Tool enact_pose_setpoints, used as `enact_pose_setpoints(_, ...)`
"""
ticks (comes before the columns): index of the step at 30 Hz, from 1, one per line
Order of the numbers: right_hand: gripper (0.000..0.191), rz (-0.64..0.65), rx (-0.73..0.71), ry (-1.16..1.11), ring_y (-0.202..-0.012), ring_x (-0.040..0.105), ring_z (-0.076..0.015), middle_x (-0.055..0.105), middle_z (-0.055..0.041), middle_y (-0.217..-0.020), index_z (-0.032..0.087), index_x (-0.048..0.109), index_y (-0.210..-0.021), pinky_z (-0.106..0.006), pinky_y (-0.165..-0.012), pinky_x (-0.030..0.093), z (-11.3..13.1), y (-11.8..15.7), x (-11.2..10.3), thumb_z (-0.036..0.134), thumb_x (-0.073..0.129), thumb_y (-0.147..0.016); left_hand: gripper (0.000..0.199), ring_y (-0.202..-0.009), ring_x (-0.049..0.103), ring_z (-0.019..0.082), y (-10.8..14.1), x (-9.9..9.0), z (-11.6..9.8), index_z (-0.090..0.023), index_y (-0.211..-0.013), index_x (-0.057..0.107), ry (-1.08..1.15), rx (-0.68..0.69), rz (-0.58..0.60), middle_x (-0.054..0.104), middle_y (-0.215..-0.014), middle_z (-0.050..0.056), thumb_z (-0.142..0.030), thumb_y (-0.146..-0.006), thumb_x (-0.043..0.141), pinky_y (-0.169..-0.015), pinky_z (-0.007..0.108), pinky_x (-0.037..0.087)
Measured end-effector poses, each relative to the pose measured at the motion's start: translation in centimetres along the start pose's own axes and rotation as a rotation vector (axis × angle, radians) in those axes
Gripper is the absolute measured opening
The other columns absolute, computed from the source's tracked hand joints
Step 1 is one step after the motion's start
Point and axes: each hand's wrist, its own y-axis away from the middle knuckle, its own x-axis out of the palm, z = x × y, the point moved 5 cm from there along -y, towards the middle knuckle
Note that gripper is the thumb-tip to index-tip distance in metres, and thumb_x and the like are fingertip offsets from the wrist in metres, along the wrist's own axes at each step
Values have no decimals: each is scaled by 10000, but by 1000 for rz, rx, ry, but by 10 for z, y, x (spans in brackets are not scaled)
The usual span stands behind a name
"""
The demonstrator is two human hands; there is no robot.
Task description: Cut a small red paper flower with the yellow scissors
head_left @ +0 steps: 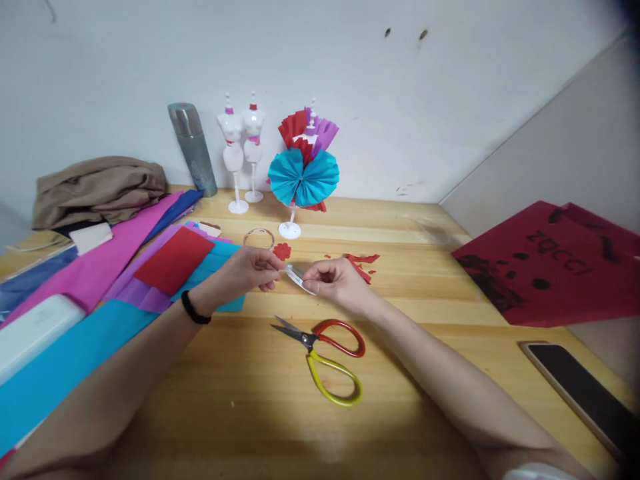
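Above the middle of the table, my right hand [337, 283] pinches a small, narrow white and clear packet-like piece [299, 276] whose exact kind I cannot make out. The fingertips of my left hand [259, 267] are closed at its far end. A red paper flower cutout [283, 251] lies just beyond my fingers, beside a roll of tape or ring [259, 238]. Scissors [306, 340] with one red and one yellow handle rest nearer to me, blades parted. Torn red paper scraps [363, 263] lie beyond my right hand.
A small white dress form [290, 230] wears pleated blue, red and purple paper; two barer forms [233, 157] stand left of it. A flask [193, 150], brown cloth [100, 190] and coloured paper sheets [175, 260] fill the left. A red bag [555, 267] and phone [580, 393] lie right.
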Motion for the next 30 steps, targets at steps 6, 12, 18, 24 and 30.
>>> enact_pose_setpoints(6, 316, 64, -6, 8, -557, 458, -93, 578, 26, -607, 157, 696, -721, -245, -538, 334, 5, 1, 2, 442, 832, -715, 106, -502, 563, 76, 0, -2, -2, -148, -701, 668, -140, 25, 5, 628, -552, -36, -162, -752, 761, -511, 184, 453)
enact_pose_setpoints(12, 327, 199, -8, 2, -506, 416, -73, 549, 50, -594, 156, 702, -788, -224, -486, 310, 16, 6, -6, 458, 827, -776, 66, -637, 601, 101, 1, -2, -10, -155, -715, 691, -298, 215, 32, 700, -738, 11, -169, -776, 709, -581, 206, 485)
enact_pose_setpoints(18, 350, 265, -31, -73, -427, 420, -57, 547, 68, -564, 155, 713, -804, -207, -419, 318, 15, 4, -17, 467, 869, -765, 149, -768, 682, 125, 10, 6, -18, -126, -728, 728, -60, 132, 187, 768, -1037, 106, -252, -763, 799, -650, 231, 565)
enact_pose_setpoints(24, 373, 280, -84, -106, -454, 441, -62, 589, 48, -623, 161, 743, -815, -221, -448, 317, 12, -1, -23, 507, 875, -764, 309, -627, 702, 129, 15, 11, -22, -151, -773, 725, 83, 54, 270, 773, -703, 32, -357, -679, 935, -644, 245, 584)
enact_pose_setpoints(30, 498, 209, -120, -209, -499, 465, -109, 575, 14, -571, 152, 765, -779, -267, -515, 334, 8, -5, -26, 650, 790, -778, 351, -583, 688, 115, 15, 12, -22, -154, -756, 712, 72, 59, 240, 759, -654, 19, -398, -675, 950, -612, 228, 569)
